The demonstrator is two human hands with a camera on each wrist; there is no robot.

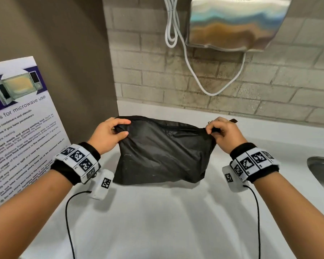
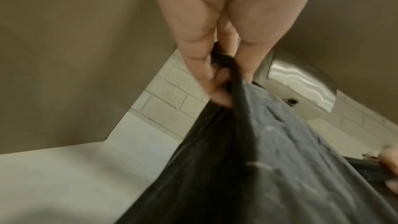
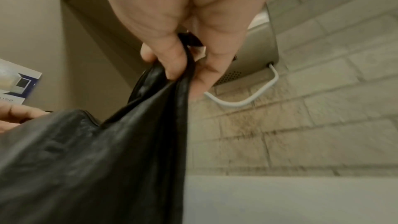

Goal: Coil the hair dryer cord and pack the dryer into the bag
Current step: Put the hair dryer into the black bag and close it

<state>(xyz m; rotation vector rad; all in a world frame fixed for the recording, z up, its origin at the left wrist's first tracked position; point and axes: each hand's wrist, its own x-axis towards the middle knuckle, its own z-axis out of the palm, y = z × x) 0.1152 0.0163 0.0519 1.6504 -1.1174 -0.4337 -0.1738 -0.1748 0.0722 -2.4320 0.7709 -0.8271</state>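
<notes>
A black fabric bag (image 1: 163, 152) stands on the white counter (image 1: 157, 221), bulging as if something is inside. My left hand (image 1: 110, 134) pinches its top left corner, and my right hand (image 1: 218, 132) pinches the top right corner by the drawstring end. In the left wrist view my thumb and fingers (image 2: 221, 81) clamp the bag's edge (image 2: 269, 151). The right wrist view shows my fingers (image 3: 178, 64) curled round the gathered black fabric (image 3: 96, 159). No hair dryer or cord of it is visible; the bag hides whatever it holds.
A steel hand dryer (image 1: 234, 23) with a looping white cable (image 1: 187, 60) hangs on the brick wall behind. A microwave-use poster (image 1: 21, 128) leans at the left. A metal sink's rim (image 1: 322, 169) shows at the right edge.
</notes>
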